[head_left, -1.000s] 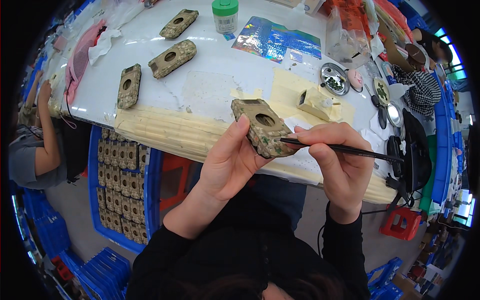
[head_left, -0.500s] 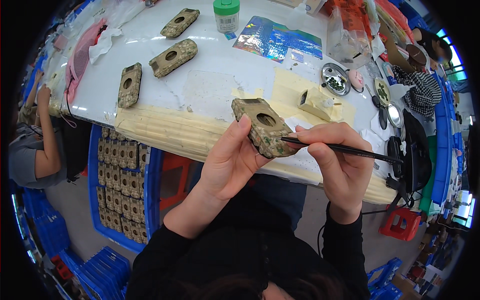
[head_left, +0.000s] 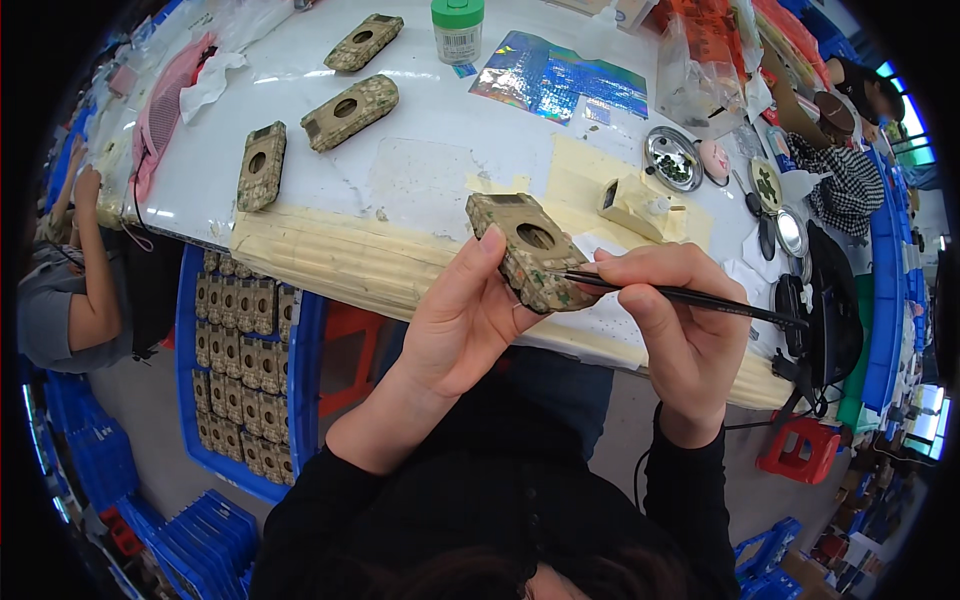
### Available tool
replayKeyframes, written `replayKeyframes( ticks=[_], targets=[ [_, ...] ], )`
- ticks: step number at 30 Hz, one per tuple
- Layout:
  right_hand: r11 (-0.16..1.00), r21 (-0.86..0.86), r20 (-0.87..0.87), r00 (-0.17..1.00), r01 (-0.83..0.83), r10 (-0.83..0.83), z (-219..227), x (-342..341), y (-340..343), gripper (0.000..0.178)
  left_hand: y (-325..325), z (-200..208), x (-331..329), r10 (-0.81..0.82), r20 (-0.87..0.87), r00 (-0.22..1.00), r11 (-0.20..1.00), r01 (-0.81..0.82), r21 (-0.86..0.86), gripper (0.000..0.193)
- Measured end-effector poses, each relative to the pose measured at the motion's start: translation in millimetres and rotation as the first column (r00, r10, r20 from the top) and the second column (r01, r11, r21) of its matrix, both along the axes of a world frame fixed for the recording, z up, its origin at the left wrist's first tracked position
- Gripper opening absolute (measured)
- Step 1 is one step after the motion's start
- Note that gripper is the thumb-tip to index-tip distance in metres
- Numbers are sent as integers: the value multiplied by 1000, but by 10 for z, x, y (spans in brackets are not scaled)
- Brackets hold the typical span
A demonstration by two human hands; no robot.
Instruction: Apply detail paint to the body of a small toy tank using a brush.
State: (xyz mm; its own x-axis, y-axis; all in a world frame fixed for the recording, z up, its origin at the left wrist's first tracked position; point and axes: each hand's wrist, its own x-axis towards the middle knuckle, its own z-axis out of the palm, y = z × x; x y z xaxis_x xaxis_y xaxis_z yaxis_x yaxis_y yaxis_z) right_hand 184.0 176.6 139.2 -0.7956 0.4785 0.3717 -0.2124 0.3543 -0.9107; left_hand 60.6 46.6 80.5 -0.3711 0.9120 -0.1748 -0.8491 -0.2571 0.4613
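A camouflage-painted model tank hull [head_left: 522,262] with a round hole in its top is tilted in my left hand [head_left: 450,315], the thumb on its near side and the fingers beneath. My right hand [head_left: 690,320] pinches black tweezers [head_left: 705,297]. Their tips meet the hull's camouflaged side, just below the round hole. Whether anything tiny sits between the tips is too small to tell. Three similar hulls lie on the white table: one at the left [head_left: 262,180], another beyond it [head_left: 365,110], a third farthest back [head_left: 375,48].
Below the table at left, a blue crate [head_left: 304,390] holds rows of hulls. Right of my hands are a metal tin with dark green bits [head_left: 673,160] and a cream box [head_left: 640,208]. Farther back stand a green-lidded jar [head_left: 458,35] and a shiny sheet [head_left: 560,80]. A co-worker's arm [head_left: 92,275] shows at left.
The tweezer tips have shifted slightly left along the hull's side. Both hands keep nearly the same place and hold.
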Motion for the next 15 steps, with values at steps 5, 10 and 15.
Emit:
replayKeyframes(
  ticks=[5, 10, 15],
  targets=[
    [1000, 9, 0, 1000, -4, 4, -4, -2, 7, 11, 5, -5, -4, -3, 2, 1000, 1000, 3, -1, 52],
    [1000, -5, 5, 1000, -2, 2, 7, 0, 0, 11, 4, 3, -7, -3, -3, 1000, 1000, 3, 0, 52],
    [1000, -10, -5, 1000, -3, 3, 3, -7, 0, 11, 3, 12, -11, -9, 0, 1000, 1000, 9, 10, 52]
  ],
)
